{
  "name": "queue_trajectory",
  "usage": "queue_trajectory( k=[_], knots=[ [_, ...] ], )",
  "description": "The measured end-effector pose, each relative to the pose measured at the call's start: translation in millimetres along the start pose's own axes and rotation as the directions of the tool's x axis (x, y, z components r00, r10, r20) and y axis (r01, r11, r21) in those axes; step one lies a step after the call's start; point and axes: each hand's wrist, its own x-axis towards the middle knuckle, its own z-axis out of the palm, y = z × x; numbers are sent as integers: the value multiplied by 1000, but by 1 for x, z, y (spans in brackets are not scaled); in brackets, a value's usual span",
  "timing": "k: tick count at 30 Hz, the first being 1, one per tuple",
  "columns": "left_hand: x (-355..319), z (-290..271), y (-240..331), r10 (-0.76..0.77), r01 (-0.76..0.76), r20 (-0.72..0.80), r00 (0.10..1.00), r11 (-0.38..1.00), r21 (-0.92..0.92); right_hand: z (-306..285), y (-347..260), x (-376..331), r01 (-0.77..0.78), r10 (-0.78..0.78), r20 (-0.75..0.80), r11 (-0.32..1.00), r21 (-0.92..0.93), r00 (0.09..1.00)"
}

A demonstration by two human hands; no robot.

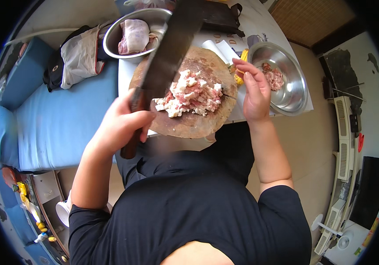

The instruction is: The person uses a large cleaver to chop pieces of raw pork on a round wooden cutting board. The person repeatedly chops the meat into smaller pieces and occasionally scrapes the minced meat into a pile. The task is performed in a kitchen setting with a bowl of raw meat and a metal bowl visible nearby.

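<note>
My left hand [121, 121] is wrapped round the handle of a cleaver [169, 51], holding it upright with its broad dark blade slanting up to the right, over the left side of the round wooden chopping block [178, 126]. A heap of chopped pink and white meat [193, 95] lies in the middle of the block. Right of the block, my right hand [256, 92] is raised with fingers stretched out and holds nothing. Just beyond it stands a metal bowl [296, 81] with some chopped meat [272, 78] inside.
At the back left of the white table [125, 88], another metal bowl [110, 42] holds a large piece of skin-on meat [135, 36]. Yellow corn [244, 55] lies between block and right bowl. A dark bag [222, 18] sits behind. A blue sofa [65, 119] stands left.
</note>
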Motion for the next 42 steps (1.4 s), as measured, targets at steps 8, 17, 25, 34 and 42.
queue_trajectory(
  k=[8, 17, 25, 34, 42],
  knots=[
    [30, 2, 17, -163, 164, -21, 986, 981, 100, -17, -10, -27, 31, -16, -140, 994, 105, 990],
    [46, -1, -19, -280, 284, -50, 959, 949, 139, -18, -1, -47, -68, 96, -147, 980, 186, 984],
    [19, 18, 16, -136, 151, -75, 988, 958, 243, -14, 7, -56, -128, 157, -164, 977, 171, 974],
    [20, 15, 37, -72, 84, -69, 995, 978, 193, -28, 10, -63, -143, 167, -231, 983, 119, 959],
    [48, 12, -8, -316, 308, -18, 949, 907, 287, -24, 19, -70, -167, 195, -175, 972, 165, 965]
  ],
)
